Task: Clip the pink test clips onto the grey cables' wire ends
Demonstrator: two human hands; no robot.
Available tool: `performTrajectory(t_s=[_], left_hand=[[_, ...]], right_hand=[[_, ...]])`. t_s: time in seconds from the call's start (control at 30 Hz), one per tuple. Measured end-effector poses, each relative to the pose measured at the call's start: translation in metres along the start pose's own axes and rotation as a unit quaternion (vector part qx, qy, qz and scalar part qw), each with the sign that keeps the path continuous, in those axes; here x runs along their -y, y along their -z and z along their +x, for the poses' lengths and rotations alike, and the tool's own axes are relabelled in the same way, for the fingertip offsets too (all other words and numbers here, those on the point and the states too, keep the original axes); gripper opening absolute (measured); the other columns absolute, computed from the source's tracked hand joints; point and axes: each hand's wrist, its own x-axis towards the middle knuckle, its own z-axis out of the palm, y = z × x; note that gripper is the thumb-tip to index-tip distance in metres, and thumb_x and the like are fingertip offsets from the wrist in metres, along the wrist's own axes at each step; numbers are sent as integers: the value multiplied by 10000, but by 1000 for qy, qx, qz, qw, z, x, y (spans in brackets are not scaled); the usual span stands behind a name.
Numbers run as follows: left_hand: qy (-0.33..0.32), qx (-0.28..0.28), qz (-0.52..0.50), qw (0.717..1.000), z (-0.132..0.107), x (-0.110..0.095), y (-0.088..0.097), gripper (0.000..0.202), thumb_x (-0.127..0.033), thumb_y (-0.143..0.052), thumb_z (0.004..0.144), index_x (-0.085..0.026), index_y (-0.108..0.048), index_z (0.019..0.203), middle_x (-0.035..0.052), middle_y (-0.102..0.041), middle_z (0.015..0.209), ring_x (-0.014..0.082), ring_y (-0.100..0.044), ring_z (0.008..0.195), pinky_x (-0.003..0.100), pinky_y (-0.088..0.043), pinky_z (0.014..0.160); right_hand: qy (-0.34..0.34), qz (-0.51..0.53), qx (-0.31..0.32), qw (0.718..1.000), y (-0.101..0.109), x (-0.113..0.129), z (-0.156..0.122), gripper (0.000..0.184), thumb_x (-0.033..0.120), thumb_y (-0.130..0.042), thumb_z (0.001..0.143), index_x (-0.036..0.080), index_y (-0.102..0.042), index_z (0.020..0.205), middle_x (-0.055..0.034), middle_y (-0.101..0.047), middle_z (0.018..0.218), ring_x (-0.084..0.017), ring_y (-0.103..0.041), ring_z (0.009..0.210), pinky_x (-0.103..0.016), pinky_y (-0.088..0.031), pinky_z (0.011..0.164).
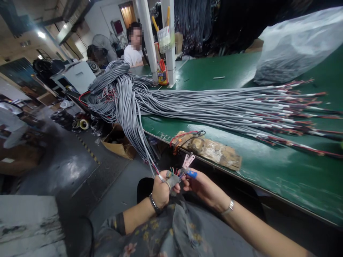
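My left hand point(162, 189) is closed round the end of a grey cable point(153, 165), and thin coloured wires point(175, 171) fan out above its fingers. Grey tape wraps some of its fingertips. Beside it, my right hand point(199, 184) pinches at the wire ends, with blue tape on one finger. A pink clip-like piece point(188, 161) with two splayed arms sticks up at the right fingertips; its lower end is hidden. The held cable runs up to a thick bundle of grey cables point(128, 96) draped over the table edge.
The green table point(289, 171) carries more grey cables with stripped red and black ends. A worn wooden block point(214, 151) lies at its front edge. A clear plastic bag point(297, 50) sits at the back right. A cardboard box point(120, 144) stands below; a person point(133, 53) sits beyond.
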Motion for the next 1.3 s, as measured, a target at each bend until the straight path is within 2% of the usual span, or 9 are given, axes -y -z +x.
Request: performTrajectory(t_s=[0.1,0.27,0.57,0.83,0.97,1.07,1.17,1.3], left_hand=[[-3,0,4,1000,0,0,0,451,-533,-783,521,-150,-545,541,0,-569,427,79,-472,348,194,-383,386],[-4,3,13,1000,1,0,-1,433,-515,-769,557,-156,-528,527,-5,-543,407,79,-467,356,195,-380,395],[-10,-25,-25,999,2,-3,-4,419,-492,-787,536,-152,-542,551,-17,-524,410,76,-453,372,195,-383,408],[-13,-38,-38,998,3,-4,-4,397,-464,-786,533,-152,-545,569,-26,-522,403,72,-449,362,187,-370,398],[-6,-18,-46,999,4,-7,-2,397,-460,-789,525,-151,-541,543,-20,-527,392,74,-449,338,185,-357,368],[19,9,-52,998,6,-12,-3,413,-459,-805,492,-151,-532,522,-12,-541,391,73,-444,319,183,-339,346],[39,35,-60,997,8,-17,-7,431,-458,-824,453,-151,-526,508,-11,-538,382,72,-439,309,181,-334,337],[44,52,-61,996,10,-18,-15,445,-471,-828,444,-151,-525,500,-14,-537,383,72,-441,311,179,-337,336]], right_hand=[[16,-30,17,999,0,-4,2,390,531,-763,637,178,-606,689,16,-532,588,-113,-459,550,-254,-388,532],[47,-98,-24,994,0,-8,5,425,527,-805,574,175,-573,628,30,-523,526,-94,-408,498,-256,-316,514],[46,-86,-27,995,-3,-4,0,455,535,-826,520,170,-566,596,33,-526,505,-85,-395,485,-246,-274,496],[26,-77,8,997,3,-7,4,422,457,-869,482,162,-599,615,33,-550,532,-80,-424,496,-232,-319,497],[3,-86,20,996,12,-4,5,383,408,-889,470,166,-629,614,29,-559,550,-84,-446,510,-222,-360,493],[28,-15,-24,999,18,4,11,387,535,-807,574,190,-659,668,13,-590,604,-94,-467,528,-227,-410,515],[35,26,-24,999,16,14,18,480,657,-696,637,199,-692,778,-26,-638,708,-123,-515,583,-252,-448,552],[77,12,-27,997,5,19,24,477,645,-724,610,186,-681,731,-5,-588,605,-131,-490,549,-266,-425,543]])
